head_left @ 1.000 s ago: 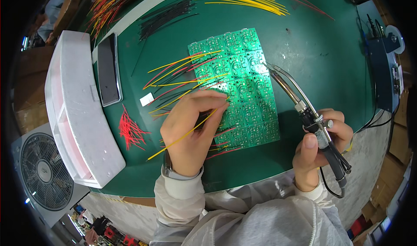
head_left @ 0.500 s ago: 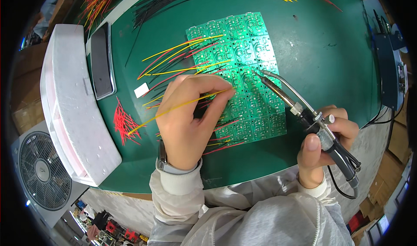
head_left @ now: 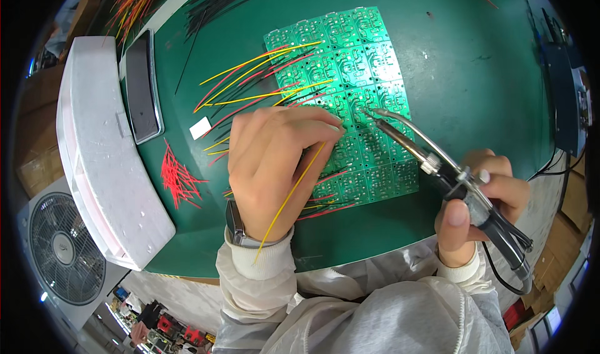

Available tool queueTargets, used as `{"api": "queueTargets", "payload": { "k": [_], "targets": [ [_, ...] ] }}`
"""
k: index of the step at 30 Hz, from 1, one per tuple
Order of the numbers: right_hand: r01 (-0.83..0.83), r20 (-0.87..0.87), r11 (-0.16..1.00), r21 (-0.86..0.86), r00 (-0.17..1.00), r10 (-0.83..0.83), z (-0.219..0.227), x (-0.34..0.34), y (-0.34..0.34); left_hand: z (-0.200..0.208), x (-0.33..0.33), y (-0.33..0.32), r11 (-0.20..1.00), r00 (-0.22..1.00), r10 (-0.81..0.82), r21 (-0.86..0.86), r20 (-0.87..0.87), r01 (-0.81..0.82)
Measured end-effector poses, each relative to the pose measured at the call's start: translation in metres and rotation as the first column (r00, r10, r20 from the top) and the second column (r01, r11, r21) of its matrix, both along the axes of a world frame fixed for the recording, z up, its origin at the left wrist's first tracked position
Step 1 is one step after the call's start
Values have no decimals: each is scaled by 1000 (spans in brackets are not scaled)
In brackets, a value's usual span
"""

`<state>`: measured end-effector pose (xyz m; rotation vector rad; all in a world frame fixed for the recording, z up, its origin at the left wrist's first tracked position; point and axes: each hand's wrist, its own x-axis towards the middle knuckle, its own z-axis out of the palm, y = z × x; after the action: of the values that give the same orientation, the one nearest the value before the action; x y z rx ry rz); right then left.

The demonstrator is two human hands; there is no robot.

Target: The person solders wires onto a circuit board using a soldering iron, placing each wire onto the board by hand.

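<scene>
In the head view, we see the left hand [head_left: 269,160] pinching a yellow wire [head_left: 289,197] near one end, probably for fine control, over the circuit board [head_left: 369,72] on the green table [head_left: 462,104]. The right hand [head_left: 484,204] grips the soldering iron [head_left: 449,184] behind its metal barrel, likely sparing skin. Whether the wire touches the board, we cannot tell.

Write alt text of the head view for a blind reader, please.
A person's left hand holds a yellow wire at a green circuit-board panel; the right hand holds a soldering iron, its tip over the panel. Red, black and yellow wires cross the panel's left edge; a phone and white foam box sit further left.
</scene>
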<state>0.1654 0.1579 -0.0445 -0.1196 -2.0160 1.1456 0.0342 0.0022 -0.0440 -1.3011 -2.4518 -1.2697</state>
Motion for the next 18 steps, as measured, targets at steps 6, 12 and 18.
{"api": "queueTargets", "payload": {
  "k": [6, 12, 18],
  "targets": [
    [-46, 7, 999, -18, 999, 46, -1, -2, 0, -2, -1, -1, 1000, 999, -20, 17, 44, 19],
    [-44, -15, 999, -30, 999, 43, 0, -4, -4, -5, -2, 1, 999, 998, -36, 36, 55, 34],
    [-94, -9, 996, -14, 996, 93, -2, -6, -4, -7, -2, 0, 998, 993, -30, 62, 111, 23]
  ]
}}
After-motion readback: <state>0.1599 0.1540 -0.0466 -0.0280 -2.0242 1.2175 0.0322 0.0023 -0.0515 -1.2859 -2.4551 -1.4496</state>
